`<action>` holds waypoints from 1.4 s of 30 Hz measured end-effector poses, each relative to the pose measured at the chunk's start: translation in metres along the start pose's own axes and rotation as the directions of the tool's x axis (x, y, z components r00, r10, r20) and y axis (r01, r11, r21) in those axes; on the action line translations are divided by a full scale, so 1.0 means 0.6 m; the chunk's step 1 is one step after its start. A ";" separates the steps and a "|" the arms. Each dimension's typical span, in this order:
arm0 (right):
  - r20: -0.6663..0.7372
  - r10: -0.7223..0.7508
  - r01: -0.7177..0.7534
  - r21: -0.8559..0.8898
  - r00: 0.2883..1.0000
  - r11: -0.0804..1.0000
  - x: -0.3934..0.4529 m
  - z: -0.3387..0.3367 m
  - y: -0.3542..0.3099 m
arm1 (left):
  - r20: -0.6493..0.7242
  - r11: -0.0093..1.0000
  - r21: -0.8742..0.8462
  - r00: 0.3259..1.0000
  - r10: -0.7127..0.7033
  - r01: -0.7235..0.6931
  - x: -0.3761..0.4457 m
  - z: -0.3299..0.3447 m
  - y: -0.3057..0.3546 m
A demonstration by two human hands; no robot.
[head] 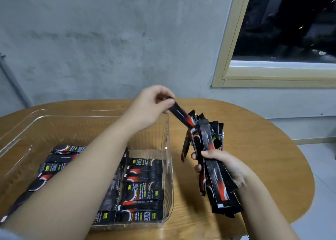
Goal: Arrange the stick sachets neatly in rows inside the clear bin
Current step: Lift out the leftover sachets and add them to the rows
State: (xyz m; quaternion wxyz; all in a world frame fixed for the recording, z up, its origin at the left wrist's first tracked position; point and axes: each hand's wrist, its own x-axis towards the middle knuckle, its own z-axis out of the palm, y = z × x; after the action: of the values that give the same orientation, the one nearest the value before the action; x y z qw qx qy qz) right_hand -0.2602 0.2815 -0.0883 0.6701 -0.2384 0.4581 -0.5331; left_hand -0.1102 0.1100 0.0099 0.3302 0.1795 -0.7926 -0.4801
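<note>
Left hand point(152, 107) pinching one sachet point(181, 115), right hand point(223, 167) gripping bundle point(209, 148) beside bin's rim point(168, 148)

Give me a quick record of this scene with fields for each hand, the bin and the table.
left hand: pinches the top end of one stick sachet, its lower end among the bundle
right hand: grips a bundle of stick sachets upright, beside the bin
clear bin: on the table, holds sachets lying flat in rows
table: rounded, wooden
background: grey wall, dark window
</note>
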 end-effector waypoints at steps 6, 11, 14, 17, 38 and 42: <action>-0.052 0.064 -0.061 0.052 0.997 0.997 0.018 -0.015 0.016 | -0.236 0.965 -0.175 0.943 -0.233 0.195 -0.060 -0.090 -0.064; -0.099 0.089 -0.082 0.074 0.991 0.994 0.025 -0.021 0.025 | -0.277 0.879 -0.097 0.835 -0.475 0.467 -0.078 -0.086 -0.138; -0.118 0.093 -0.084 0.072 0.989 0.994 0.026 -0.024 0.027 | -0.228 0.835 -0.028 0.810 -0.541 0.550 -0.077 -0.056 -0.158; -0.132 0.104 -0.093 0.088 0.986 0.992 0.028 -0.027 0.031 | -0.193 0.814 0.162 0.827 -0.529 0.558 -0.072 -0.029 -0.171; -0.129 0.096 -0.088 0.071 0.987 0.994 0.035 -0.025 0.040 | 0.307 0.475 0.869 0.906 -0.292 -0.141 -0.066 0.011 -0.219; -0.135 0.087 -0.079 0.062 0.987 0.995 0.034 -0.026 0.043 | 0.343 0.522 0.842 0.882 -0.324 -0.135 -0.064 0.012 -0.213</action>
State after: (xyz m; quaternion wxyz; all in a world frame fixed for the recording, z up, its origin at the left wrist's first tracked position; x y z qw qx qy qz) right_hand -0.2609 0.2733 -0.1236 0.6650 -0.1628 0.4974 -0.5327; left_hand -0.0920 0.0769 -0.1184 -0.0243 0.2421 -0.9667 -0.0795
